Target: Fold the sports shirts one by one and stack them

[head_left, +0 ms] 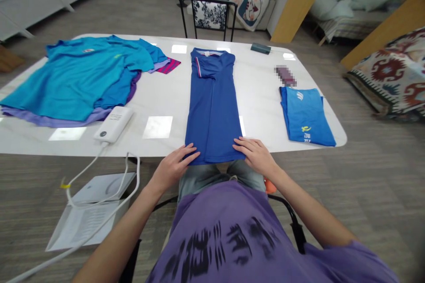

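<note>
I see the dark-blue shirt (223,106) folded lengthwise only; left hand (172,164) and right hand (255,155) touch its hem, grip unclear.

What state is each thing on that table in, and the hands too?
Dark blue shirt: folded lengthwise
Left hand, right hand: fingers on its hem
Light blue shirt: folded into a rectangle
Teal shirt: unfolded, atop other clothes
White device: cable attached
</note>
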The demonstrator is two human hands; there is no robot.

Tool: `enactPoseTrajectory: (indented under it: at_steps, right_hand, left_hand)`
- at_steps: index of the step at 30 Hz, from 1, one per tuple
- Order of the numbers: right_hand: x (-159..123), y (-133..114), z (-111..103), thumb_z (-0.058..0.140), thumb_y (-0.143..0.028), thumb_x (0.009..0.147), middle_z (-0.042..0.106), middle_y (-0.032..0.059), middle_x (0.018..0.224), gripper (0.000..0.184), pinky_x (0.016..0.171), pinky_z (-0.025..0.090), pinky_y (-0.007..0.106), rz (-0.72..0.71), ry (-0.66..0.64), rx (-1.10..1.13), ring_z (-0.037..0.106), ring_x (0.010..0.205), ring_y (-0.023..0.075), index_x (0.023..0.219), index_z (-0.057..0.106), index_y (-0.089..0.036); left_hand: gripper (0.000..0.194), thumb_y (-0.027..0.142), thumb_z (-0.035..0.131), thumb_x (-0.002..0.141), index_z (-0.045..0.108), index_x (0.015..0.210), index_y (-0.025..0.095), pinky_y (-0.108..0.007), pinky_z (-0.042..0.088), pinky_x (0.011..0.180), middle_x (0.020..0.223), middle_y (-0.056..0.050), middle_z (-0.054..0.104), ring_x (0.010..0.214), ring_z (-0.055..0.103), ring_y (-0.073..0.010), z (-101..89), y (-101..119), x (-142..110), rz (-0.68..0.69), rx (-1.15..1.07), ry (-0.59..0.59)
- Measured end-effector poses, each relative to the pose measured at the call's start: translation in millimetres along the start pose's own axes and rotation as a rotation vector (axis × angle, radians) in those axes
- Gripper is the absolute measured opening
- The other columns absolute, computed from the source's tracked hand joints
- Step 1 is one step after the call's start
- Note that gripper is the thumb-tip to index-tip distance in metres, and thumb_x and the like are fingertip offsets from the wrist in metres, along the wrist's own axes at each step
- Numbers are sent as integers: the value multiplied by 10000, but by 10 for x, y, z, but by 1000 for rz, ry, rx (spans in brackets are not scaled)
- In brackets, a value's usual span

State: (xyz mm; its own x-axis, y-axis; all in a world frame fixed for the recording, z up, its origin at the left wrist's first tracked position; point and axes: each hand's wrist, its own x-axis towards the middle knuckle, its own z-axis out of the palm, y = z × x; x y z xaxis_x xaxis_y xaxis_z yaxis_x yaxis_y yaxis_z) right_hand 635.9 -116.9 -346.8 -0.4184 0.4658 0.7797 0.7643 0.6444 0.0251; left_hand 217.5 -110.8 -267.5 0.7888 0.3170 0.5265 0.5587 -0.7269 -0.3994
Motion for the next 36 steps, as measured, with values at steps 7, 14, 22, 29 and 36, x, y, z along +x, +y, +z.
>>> enactPoseTrajectory:
  at_steps: [7, 14, 22, 29, 36]
  right_hand:
    - [-243, -21, -103, 554, -22, 884, 642, -60, 1658, 869, 1163, 585, 611, 36, 43, 66, 640, 1549, 280, 1613, 658, -485]
    - [-569, -83, -440, 514, -134, 1026, 822, -8, 1382, 635, 1020, 625, 574, 3, -56, 326, 807, 1230, 274, 1505, 728, -492]
    - [-421, -206, -1293, 579, -599, 1133, 840, 99, 1023, 377, 866, 664, 459, 4, 23, 706, 799, 866, 258, 1335, 839, -416]
    - [1415, 742, -1543, 730, -605, 1082, 786, 42, 1044, 348, 909, 670, 402, 124, 477, 605, 771, 976, 254, 1208, 807, -290]
    - [3280, 1948, -955, 570, -657, 1124, 785, 116, 1317, 541, 1108, 636, 508, 304, 550, 415, 744, 1207, 304, 1395, 721, -214]
  left_hand:
    - [406, 168, 594, 1090, 733, 1468, 217, -460, 625, 1197, 1487, -114, 784, 1330, 773, -250, -27, 207, -86, -86, -101, 124]
    - [217, 208, 632, 1090, 821, 1195, 227, -326, 629, 911, 1072, -62, 858, 968, 801, -191, -322, 790, -69, -197, -362, 254]
    - [191, 296, 663, 1096, 838, 1161, 338, -386, 623, 749, 866, -31, 793, 784, 731, -216, -1120, 1187, 342, -178, -788, 249]
    - [360, 572, 685, 1097, 774, 1030, 230, -282, 579, 760, 889, -7, 727, 827, 676, -171, -1163, 65, 2083, -414, -468, 806]
    - [403, 612, 702, 1066, 731, 1142, 217, -359, 618, 959, 1029, -65, 731, 960, 721, -225, -760, -1811, 3555, -519, -291, 763]
